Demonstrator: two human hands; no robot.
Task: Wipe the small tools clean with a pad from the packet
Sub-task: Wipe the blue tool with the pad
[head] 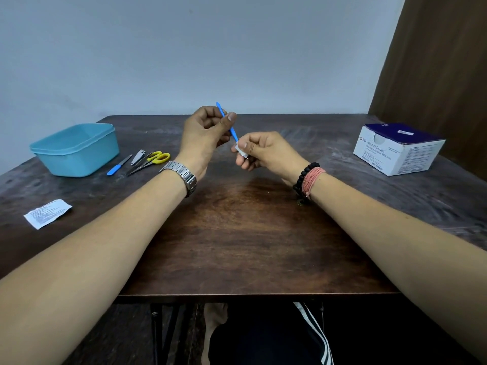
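Observation:
My left hand point(203, 139) pinches a thin blue stick tool point(227, 121) and holds it tilted above the table's middle. My right hand point(261, 151) pinches a small white pad point(241, 150) wrapped around the tool's lower end. On the table to the left lie a blue-handled nail file point(118, 165), a metal nail clipper point(138, 156) and yellow-handled scissors point(150, 162). A torn white packet point(47, 213) lies flat near the left edge.
A light blue plastic tub point(75, 148) stands at the back left of the dark wooden table point(237, 227). A white and blue box of alcohol swabs point(398, 150) sits at the back right. A wall runs behind the table.

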